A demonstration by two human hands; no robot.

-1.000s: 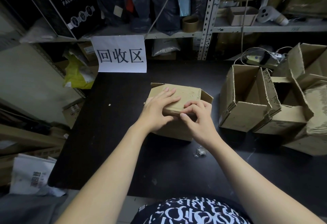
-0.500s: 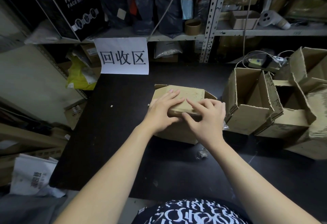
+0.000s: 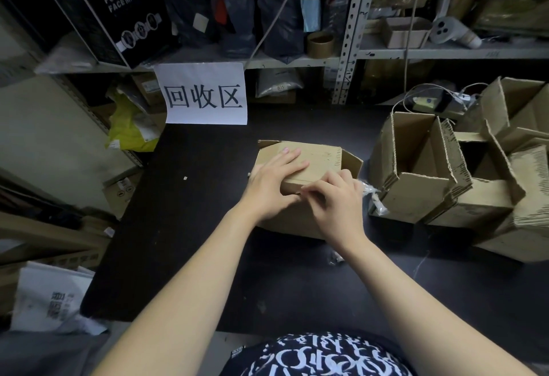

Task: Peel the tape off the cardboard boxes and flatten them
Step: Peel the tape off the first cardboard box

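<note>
A small brown cardboard box (image 3: 322,158) lies on the black table (image 3: 184,227) in front of me, its right end flap standing open. My left hand (image 3: 269,187) presses flat on the box's top, fingers straight. My right hand (image 3: 337,202) sits at the box's near top edge with its fingers curled, pinching at the tape along that edge. A crinkled strip of clear tape (image 3: 370,192) sticks out past the right hand, off the box's right end.
Several opened cardboard boxes (image 3: 416,197) crowd the table's right side, close to the small box. A paper sign (image 3: 205,93) hangs from the shelf behind. A small tape scrap (image 3: 335,258) lies near my right wrist. Shelves with bags and boxes fill the back.
My right hand had stretched out to the right along the box's edge; it has now drawn back left with its fingers curled. My left hand has stayed flat on the box.
</note>
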